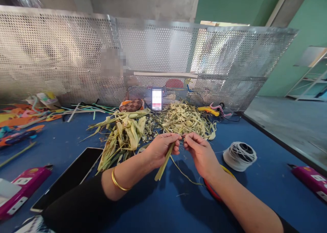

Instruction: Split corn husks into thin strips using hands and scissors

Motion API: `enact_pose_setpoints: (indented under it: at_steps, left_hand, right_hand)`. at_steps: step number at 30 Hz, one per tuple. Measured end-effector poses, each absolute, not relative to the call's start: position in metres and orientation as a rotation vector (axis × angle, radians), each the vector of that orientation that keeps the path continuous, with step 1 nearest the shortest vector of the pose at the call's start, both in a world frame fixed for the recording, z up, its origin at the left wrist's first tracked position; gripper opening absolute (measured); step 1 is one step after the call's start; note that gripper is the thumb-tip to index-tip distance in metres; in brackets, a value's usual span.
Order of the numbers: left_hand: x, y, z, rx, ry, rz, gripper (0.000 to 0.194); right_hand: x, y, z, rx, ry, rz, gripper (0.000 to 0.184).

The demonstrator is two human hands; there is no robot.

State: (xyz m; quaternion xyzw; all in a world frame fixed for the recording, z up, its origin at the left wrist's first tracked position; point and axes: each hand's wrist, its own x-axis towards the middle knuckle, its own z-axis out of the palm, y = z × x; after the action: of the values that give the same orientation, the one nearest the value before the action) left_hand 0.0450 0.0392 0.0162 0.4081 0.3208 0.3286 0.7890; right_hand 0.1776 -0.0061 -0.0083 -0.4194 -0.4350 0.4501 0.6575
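Observation:
Near the middle of the blue table, my left hand (162, 149) is closed around a folded strip of corn husk (164, 166), whose flat ends hang down below the fingers. My right hand (198, 153) meets it fingertip to fingertip, thumb and forefinger pinched together. What the right fingers hold is too small to make out. A thin loose strand (185, 175) trails down to the table between the hands. Behind them lie a heap of whole corn husks (127, 134) and a pile of shredded husk (184, 119).
Right of my hands stands a spool of white thread (238, 156). A red and yellow loop (212, 190) is partly under my right forearm. A dark phone (73, 175) and purple power strips (32, 183) lie around. A perforated metal screen (158, 42) closes the back.

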Motion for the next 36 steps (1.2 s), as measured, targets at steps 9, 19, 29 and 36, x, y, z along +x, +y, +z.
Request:
enact_pose_setpoints:
  at_steps: [9, 19, 29, 36]
  left_hand:
    - [0.049, 0.035, 0.008, 0.938, 0.73, 0.739, 0.018]
    - [0.051, 0.036, 0.002, 0.908, 0.794, 0.606, 0.019]
    - [0.048, 0.036, 0.008, 0.774, 0.852, 0.614, 0.008]
    - [0.046, 0.038, 0.014, 0.715, 0.826, 0.625, 0.011]
  right_hand:
    - [0.177, -0.012, -0.008, -1.067, -1.569, 0.387, 0.016]
    - [0.185, -0.007, -0.003, -1.075, -1.551, 0.728, 0.021]
    - [0.187, -0.002, -0.005, -0.971, -1.286, 0.859, 0.022]
    - [0.187, -0.003, -0.006, -1.08, -1.407, 0.626, 0.009]
